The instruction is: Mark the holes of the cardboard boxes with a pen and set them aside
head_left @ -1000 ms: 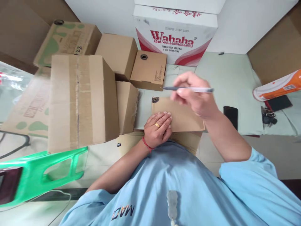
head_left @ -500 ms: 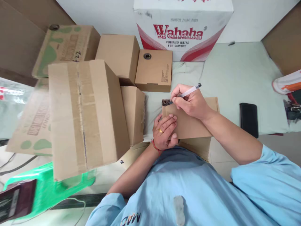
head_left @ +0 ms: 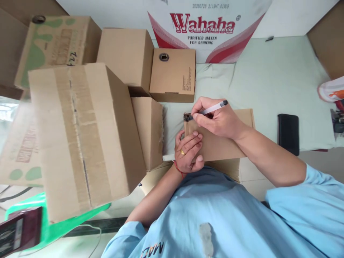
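A flat piece of brown cardboard (head_left: 219,145) lies at the table's front edge, with a dark patch (head_left: 187,116) at its top left corner. My right hand (head_left: 219,116) grips a pen (head_left: 214,108) with a white barrel and a black end, its tip at the dark patch. Below that corner, my left hand (head_left: 188,152) holds the cardboard's left edge, fingers lying over the top. A gold ring and a red string are on this hand.
Large taped box (head_left: 88,139) at left, more boxes (head_left: 123,57) behind it. A small box (head_left: 173,75) stands before the Wahaha carton (head_left: 204,34). A black phone (head_left: 288,134) lies on the table at right. A green stool (head_left: 48,233) is at lower left.
The view has shifted, so the boxes appear larger and further left. The pen leans a little flatter, its tip still at the dark corner. My left hand keeps its place on the cardboard.
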`<state>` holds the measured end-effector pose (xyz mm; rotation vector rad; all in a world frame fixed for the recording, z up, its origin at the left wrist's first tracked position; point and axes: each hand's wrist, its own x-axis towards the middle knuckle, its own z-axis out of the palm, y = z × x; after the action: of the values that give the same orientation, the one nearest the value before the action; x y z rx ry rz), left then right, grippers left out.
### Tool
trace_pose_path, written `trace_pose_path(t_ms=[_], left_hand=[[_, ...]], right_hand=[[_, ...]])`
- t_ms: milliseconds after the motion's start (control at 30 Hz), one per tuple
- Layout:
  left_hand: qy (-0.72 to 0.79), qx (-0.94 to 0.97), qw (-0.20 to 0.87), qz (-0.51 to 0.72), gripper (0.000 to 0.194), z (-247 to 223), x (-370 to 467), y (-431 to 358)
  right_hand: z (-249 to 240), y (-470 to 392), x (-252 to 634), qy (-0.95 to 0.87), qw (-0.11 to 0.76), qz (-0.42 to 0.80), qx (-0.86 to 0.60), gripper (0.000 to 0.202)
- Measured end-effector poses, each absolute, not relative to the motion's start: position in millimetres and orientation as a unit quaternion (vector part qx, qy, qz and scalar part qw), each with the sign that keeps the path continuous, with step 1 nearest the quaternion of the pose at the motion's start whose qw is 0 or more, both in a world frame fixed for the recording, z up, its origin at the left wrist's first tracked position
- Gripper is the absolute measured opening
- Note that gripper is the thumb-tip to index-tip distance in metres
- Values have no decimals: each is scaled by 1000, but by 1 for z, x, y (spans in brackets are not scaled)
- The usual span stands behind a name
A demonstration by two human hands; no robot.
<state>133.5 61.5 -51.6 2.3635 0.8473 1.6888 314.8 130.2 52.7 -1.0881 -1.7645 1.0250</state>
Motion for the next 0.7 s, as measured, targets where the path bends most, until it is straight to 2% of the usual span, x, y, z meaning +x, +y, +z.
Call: trace_pose_path(t_ms=[400,700], left_hand=[[280,768,63,573,35,-55,136,60],[285,771,64,566,36,-56,135,59]], right_hand=[[59,128,315,-651,426,350,-522,12],[58,128,317,-649,430,360,-514,13]])
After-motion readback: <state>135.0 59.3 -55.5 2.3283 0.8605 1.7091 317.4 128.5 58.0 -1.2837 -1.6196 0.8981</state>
